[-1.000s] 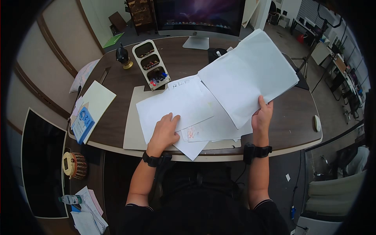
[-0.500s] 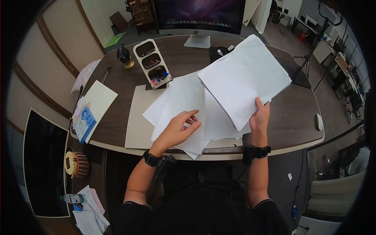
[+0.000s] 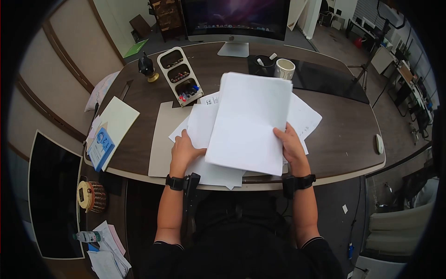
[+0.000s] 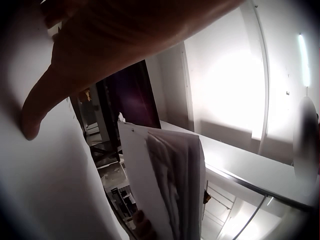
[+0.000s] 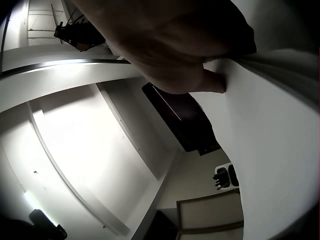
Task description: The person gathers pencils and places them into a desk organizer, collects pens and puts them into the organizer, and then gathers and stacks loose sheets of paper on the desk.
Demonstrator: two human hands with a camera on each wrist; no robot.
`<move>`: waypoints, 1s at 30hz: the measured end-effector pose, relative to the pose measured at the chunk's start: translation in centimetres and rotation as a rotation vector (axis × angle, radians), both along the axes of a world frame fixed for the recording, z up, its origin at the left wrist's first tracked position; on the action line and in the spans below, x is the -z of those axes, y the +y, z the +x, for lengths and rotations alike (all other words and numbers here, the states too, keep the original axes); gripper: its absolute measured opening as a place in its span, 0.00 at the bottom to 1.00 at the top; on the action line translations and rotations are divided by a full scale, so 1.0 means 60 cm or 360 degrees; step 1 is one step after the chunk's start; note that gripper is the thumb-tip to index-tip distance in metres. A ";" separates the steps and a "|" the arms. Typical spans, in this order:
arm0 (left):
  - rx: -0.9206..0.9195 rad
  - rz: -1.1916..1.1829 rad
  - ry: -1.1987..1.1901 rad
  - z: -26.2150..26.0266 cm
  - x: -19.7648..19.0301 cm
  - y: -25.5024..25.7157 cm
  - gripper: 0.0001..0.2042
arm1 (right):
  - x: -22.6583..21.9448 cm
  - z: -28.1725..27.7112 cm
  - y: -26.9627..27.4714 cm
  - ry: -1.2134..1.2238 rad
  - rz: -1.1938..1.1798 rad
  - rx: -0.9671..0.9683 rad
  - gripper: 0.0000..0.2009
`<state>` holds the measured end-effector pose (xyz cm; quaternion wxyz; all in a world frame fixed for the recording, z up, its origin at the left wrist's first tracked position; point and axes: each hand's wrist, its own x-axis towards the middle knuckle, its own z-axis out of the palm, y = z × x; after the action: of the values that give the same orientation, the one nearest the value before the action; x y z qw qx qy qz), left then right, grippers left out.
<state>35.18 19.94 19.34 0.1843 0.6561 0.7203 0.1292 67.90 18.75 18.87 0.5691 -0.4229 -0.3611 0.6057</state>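
Note:
Tilted over the desk is a thick stack of white paper (image 3: pixel 251 123); its layered edges show in the left wrist view (image 4: pixel 187 180). My right hand (image 3: pixel 293 148) grips the stack's right edge, thumb on the front face and fingers behind, mostly hidden; in the right wrist view the hand (image 5: pixel 175 50) is dark against the paper (image 5: pixel 270 140). My left hand (image 3: pixel 184 152) rests on loose white sheets (image 3: pixel 201 125) left of the stack, thumb stretched toward the stack's lower left corner. The left wrist view shows that hand (image 4: pixel 100 50) with its thumb against a sheet (image 4: pixel 55 175).
Beneath the sheets lies a beige mat (image 3: pixel 160 139). Behind them stand a pen organizer (image 3: pixel 180 76), a mug (image 3: pixel 285 69) and a monitor (image 3: pixel 234 21). A blue booklet (image 3: pixel 101 149) lies on the left, a white mouse (image 3: pixel 379 144) on the right. More printed paper (image 3: pixel 304 116) pokes out right.
The right hand has brought the stack left and down, turning it more upright and uncovering the mug. The left hand first lifted rightward with a bent sheet, then moved back left onto the loose sheets.

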 end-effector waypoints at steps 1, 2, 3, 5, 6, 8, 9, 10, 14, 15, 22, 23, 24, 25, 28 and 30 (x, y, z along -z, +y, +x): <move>0.0049 -0.0007 -0.0106 -0.013 0.014 0.011 0.38 | 0.002 -0.005 0.000 -0.0017 -0.0046 -0.0067 0.23; 0.0064 0.0045 -0.0337 -0.023 0.027 0.018 0.34 | 0.006 -0.010 -0.002 -0.0033 -0.0094 -0.0128 0.23; 0.0084 0.0095 -0.0566 -0.028 0.032 0.019 0.30 | 0.007 -0.015 -0.003 -0.0047 -0.0143 -0.0185 0.23; 0.0073 0.0000 -0.1127 -0.030 0.041 0.021 0.22 | 0.005 -0.026 -0.009 -0.0014 -0.0163 -0.0277 0.24; 0.0033 -0.0144 -0.1459 -0.025 0.034 0.017 0.18 | 0.007 -0.031 -0.011 0.0009 -0.0180 -0.0303 0.24; -0.0047 -0.0338 -0.1916 -0.010 0.013 0.007 0.10 | 0.010 -0.042 -0.012 -0.0062 -0.0217 -0.0322 0.23; -0.0060 -0.0382 -0.2117 -0.011 0.025 0.007 0.11 | 0.013 -0.049 -0.012 -0.0155 -0.0238 -0.0315 0.24; -0.0076 -0.0425 -0.2316 -0.015 0.044 0.005 0.13 | 0.015 -0.055 -0.012 -0.0246 -0.0259 -0.0309 0.24; -0.0190 -0.0738 -0.2779 0.010 0.008 -0.011 0.21 | -0.004 -0.071 -0.018 -0.0705 -0.0282 -0.0406 0.22; -0.0136 -0.0702 -0.2560 0.014 0.010 -0.013 0.22 | -0.010 -0.073 -0.019 -0.0768 -0.0273 -0.0414 0.22; 0.0160 -0.0403 -0.2183 0.024 0.014 -0.027 0.31 | 0.018 -0.064 -0.017 -0.1678 0.0210 -0.0066 0.27; 0.0193 -0.0369 -0.2209 0.026 0.003 -0.028 0.31 | 0.009 -0.063 -0.019 -0.1318 0.0144 -0.0082 0.28; 0.0214 -0.0330 -0.2251 0.030 -0.008 -0.028 0.31 | -0.004 -0.065 -0.020 -0.0956 0.0077 -0.0097 0.28; 0.0233 -0.0289 -0.2294 0.037 -0.021 -0.026 0.30 | -0.015 -0.066 -0.020 -0.0594 0.0012 -0.0113 0.29; 0.0324 -0.0214 -0.2305 0.062 -0.037 -0.003 0.30 | -0.046 -0.053 -0.009 -0.0485 -0.0102 -0.0010 0.28; 0.0367 -0.0245 -0.2257 0.080 -0.042 0.016 0.29 | -0.041 -0.021 0.015 -0.0511 -0.0050 -0.0100 0.27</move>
<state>39.98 20.92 21.84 0.6656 0.4713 0.3607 0.4525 66.64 19.64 21.33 0.4783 -0.5116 -0.4508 0.5534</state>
